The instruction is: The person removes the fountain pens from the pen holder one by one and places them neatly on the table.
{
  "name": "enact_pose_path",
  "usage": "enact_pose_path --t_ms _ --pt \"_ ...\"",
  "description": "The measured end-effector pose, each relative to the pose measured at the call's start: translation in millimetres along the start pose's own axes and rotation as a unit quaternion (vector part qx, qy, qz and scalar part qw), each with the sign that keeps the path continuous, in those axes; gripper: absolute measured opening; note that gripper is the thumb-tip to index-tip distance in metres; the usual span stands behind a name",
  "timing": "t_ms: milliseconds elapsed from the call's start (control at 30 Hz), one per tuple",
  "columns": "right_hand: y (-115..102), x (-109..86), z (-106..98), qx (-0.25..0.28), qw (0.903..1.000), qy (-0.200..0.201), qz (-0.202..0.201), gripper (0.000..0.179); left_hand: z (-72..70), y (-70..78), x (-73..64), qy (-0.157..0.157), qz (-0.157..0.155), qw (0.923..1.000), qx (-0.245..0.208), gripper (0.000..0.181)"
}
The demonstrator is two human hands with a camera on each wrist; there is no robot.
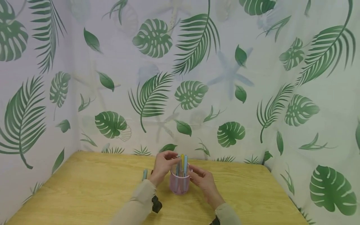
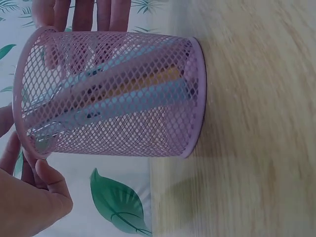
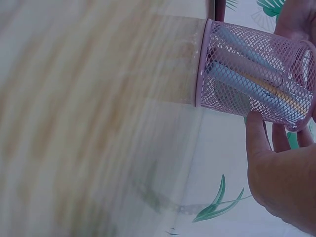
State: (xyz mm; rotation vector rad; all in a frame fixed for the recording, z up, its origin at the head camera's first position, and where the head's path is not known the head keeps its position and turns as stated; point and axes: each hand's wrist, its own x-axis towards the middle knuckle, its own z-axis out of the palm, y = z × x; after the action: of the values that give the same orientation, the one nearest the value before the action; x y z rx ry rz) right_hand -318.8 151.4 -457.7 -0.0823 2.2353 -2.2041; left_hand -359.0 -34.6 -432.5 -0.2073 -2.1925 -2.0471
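Head view: pink mesh cup upright on the counter, yellow pen and light-blue pen among those standing in it, tops above the rim. Left hand at the cup's left, thumb and fingertips over the mouth beside the pens; cannot tell whether it pinches one. Right hand loosely open at the cup's right side. Teal pen on the counter, left of the left hand. Leaf-print backdrop past the far edge.

Left-wrist view: pens slant inside the mesh; left fingers bent near the rim, grip unclear.

Right-wrist view: a right fingertip touches the mesh, other fingers partly hidden.
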Motion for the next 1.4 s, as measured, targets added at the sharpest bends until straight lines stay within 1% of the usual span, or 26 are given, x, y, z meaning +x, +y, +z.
enact_pose_path --t_ms 167,367,567,700,867,933,1033,1100,1167,1233,1400 --pt "2 2.2 1 0.004 0.9999 0.008 0.01 0.042 2.9 -2.9 -1.5 0.001 0.015 0.9998 0.012 0.023" --pt "2 2.4 1 0.002 1.0 0.007 0.004 0.042 3.5 -3.4 -2.3 -0.01 0.029 0.9995 0.01 0.021" --pt "2 1.5 0 0.003 1.0 0.0 0.0 0.043 2.1 -4.9 -1.9 -0.021 0.028 0.9993 0.016 0.02" --pt "1 1.6 0 0.002 1.0 0.004 0.003 0.042 1.5 -7.1 -1.7 -0.021 0.024 0.9993 0.018 0.02" --pt "1 1.8 0 -0.002 1.0 0.007 0.004 0.04 0.1 -8.3 -2.6 -0.018 0.021 0.9996 0.006 0.019" --pt "1 1.6 0 -0.001 1.0 0.007 0.004 0.041 -1.5 -1.1 -6.9 -0.024 0.02 0.9995 0.005 0.02" --pt "1 1.8 0 0.001 1.0 0.006 0.002 0.041 -2.6 0.4 -7.4 -0.032 0.019 0.9993 0.004 0.025" --pt "1 1.7 0 0.001 1.0 0.007 0.002 0.041 -2.9 -0.7 -6.7 -0.036 0.026 0.999 0.005 0.027" --pt "1 1.7 1 0.001 1.0 0.007 0.003 0.041 -2.5 -9.7 -1.5 -0.034 0.031 0.9989 0.002 0.027" --pt "0 1.4 1 0.002 1.0 0.007 0.005 0.041 -2.6 -12.9 -0.3 -0.032 0.035 0.9989 0.0 0.027" --pt "0 0.9 0 0.003 1.0 0.0 0.005 0.042 -3.8 -13.2 -1.0 -0.029 0.046 0.9985 0.001 0.023"
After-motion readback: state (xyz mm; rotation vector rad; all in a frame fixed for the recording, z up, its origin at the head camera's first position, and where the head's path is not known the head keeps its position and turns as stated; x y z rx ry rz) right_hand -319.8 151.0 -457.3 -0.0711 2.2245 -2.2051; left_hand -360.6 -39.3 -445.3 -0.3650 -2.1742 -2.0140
